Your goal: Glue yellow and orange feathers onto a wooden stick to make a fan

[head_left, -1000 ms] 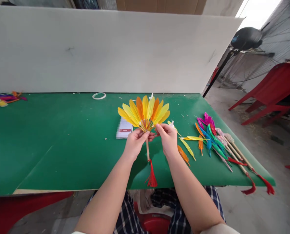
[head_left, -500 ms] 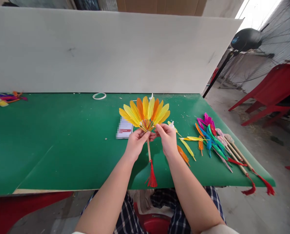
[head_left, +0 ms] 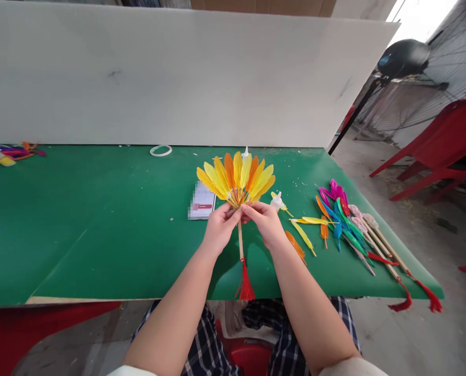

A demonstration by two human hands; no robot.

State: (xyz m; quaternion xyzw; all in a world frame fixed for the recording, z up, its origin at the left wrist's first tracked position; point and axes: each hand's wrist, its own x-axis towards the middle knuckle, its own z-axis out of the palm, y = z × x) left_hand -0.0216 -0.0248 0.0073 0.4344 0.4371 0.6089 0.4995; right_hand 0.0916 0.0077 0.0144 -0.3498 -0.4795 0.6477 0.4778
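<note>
Starting nearest, seeing plaid trousers (head_left: pixel 207 344) below the left hand (head_left: pixel 220 227) and right hand (head_left: pixel 267 224). Moving up, catching a red tassel (head_left: pixel 246 284) under both, hanging from a slim handle (head_left: pixel 240 243). And here, gripping the fan (head_left: pixel 237 180) right between the two! Pinching its base with the left, nearly closed, thumb uppermost and fingers curling behind; pinching there with the right too, just as closed, thumb tips nearly meeting. Showing yellow and orange plumes spreading beyond both hands. Swinging out, spotting an orange feather (head_left: pixel 295 246) just right of the right hand, yellow feathers (head_left: pixel 303 237) past it. Finding bright feathers (head_left: pixel 346 224) and tasselled sticks (head_left: pixel 377 240) well right of that hand. Noting a phone (head_left: pixel 205 201) just beyond the left hand, a white nozzle (head_left: pixel 277 200) just beyond the right. Going farther, reaching a white ring (head_left: pixel 161 150) ahead and left of the left hand, then a white board (head_left: pixel 178 78) beyond everything.
</note>
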